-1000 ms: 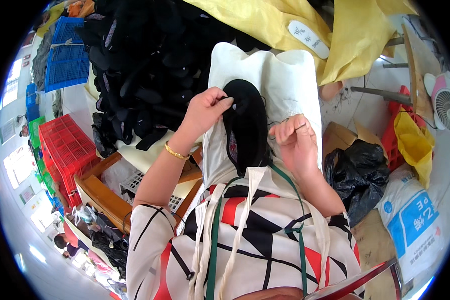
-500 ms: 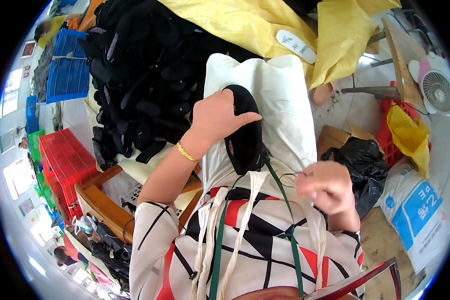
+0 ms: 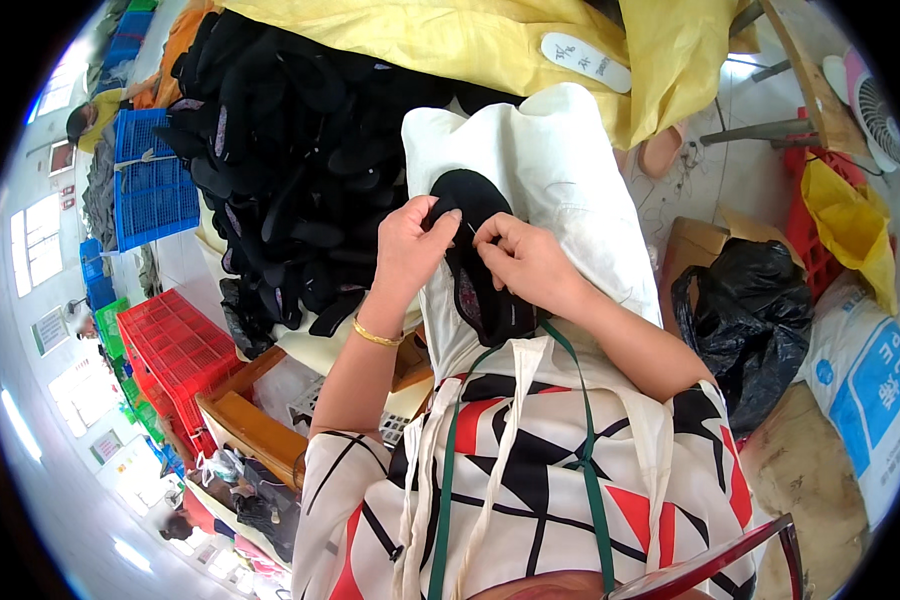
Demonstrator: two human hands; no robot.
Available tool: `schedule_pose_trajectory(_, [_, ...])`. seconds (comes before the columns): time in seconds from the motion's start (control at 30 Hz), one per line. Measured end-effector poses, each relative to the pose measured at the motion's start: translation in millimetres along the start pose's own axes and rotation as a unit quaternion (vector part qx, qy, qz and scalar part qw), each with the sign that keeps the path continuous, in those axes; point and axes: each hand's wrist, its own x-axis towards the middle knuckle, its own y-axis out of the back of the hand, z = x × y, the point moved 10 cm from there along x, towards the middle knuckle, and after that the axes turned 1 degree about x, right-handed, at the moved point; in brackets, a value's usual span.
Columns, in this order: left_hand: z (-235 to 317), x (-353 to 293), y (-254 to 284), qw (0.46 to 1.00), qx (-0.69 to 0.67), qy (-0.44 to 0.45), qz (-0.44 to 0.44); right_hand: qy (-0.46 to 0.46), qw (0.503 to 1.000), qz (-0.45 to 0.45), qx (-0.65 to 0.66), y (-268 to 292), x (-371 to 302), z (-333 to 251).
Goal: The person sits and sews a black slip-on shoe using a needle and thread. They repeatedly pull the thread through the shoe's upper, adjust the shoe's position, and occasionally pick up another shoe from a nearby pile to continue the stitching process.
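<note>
A black fabric shoe lies on the white cloth over my lap, its toe pointing away from me and its opening toward me. My left hand is closed on the shoe's left edge, thumb and fingers pinched together. Over the right side of the shoe, my right hand has its fingertips pinched at the upper. A thin, light needle-like piece shows at those fingertips; it is too small to be sure of. Part of the shoe's patterned inside is visible below the hands.
A big heap of black shoes lies at far left. Yellow sheeting bears a white insole. Red crates and blue crates stand left. At right are a black plastic bag, a white-blue sack and a fan.
My right hand has come in from the right, away from the shoe, to its upper. My left hand has shifted from across the shoe to pinching its left edge.
</note>
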Motion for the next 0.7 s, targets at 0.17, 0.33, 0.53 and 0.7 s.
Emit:
schedule_pose_trajectory(0.17, [-3.0,1.8,-2.7,1.0,0.008,0.024,-0.015,0.015,0.999,0.013,-0.026,1.3,9.3,7.2])
schedule_pose_trajectory(0.33, [-2.8,2.2,-1.9,0.999,-0.001,0.034,-0.013,0.004,1.0,0.012,-0.027,1.9,12.8,10.0])
schedule_pose_trajectory(0.53, [-7.3,3.4,-1.0,0.999,-0.027,0.036,-0.011,-0.018,1.0,-0.014,-0.007,0.5,19.9,16.8])
schedule_pose_trajectory(0.7, [-6.0,5.4,-0.7,0.999,-0.015,0.04,-0.022,-0.021,0.999,-0.023,-0.039,1.3,27.8,14.5])
